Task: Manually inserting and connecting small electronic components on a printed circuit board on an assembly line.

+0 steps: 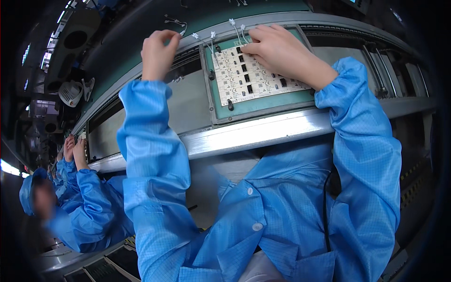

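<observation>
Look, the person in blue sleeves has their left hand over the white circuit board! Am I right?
Not quite: the head view shows the right hand over the white circuit board. The left hand is off to the board's left. The sleeves are blue.

Carrier plate (217,107) between front rail (263,131), nearest person's body, and far rail (291,18) behind. Board panel (259,81) on carrier plate; row of sockets (246,77) runs front to back on panel. Clip (230,105) at panel's near left corner. Wires (212,48) at panel's far left corner, ends reaching over far rail. Right grip (279,51) over panel's far part. Left grip (159,52) left of carrier plate. Loose wires (175,21) behind left grip. Co-worker (96,207) far left, fan (71,94) behind co-worker's hands.
</observation>
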Available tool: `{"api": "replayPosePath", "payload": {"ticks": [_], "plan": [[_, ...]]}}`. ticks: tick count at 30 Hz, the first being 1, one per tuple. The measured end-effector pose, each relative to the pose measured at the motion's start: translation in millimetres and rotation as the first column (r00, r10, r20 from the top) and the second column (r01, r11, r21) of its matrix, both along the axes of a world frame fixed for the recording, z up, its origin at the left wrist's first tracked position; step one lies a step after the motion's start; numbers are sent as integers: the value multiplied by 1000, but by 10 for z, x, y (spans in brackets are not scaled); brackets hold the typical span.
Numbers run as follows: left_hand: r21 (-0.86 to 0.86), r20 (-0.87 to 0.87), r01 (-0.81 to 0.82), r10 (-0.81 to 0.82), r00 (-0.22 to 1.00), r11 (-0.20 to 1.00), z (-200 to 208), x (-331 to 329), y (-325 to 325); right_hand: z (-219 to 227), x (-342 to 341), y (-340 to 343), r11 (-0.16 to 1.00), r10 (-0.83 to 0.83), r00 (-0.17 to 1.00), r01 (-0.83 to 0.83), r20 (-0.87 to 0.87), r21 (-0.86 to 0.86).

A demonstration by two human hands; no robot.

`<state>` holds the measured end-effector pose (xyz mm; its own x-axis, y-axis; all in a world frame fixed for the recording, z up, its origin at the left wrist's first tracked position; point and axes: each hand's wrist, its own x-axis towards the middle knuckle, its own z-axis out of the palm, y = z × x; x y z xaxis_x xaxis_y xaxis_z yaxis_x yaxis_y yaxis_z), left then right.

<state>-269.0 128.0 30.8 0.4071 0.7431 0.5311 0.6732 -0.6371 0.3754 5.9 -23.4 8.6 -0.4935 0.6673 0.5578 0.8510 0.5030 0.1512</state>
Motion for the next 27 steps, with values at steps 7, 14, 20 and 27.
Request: {"api": "replayPosePath", "payload": {"ticks": [7, 14, 20, 27], "plan": [[158, -236, -212, 245, 940, 964, -110, 196, 664, 142, 7, -77, 996, -25, 995, 33, 96, -82], [382, -394, -203, 357, 847, 902, -176, 186, 1020, 180, -191, -111, 993, -100, 958, 113, 269, -32], [298, -439, -185, 306, 845, 937, -220, 175, 1085, 260, 68, -56, 990, -124, 983, 114, -136, -85], [403, -442, -35, 228, 868, 915, -318, 174, 1143, 496, 372, 30, 924, -197, 693, -106, -693, -369]]}}
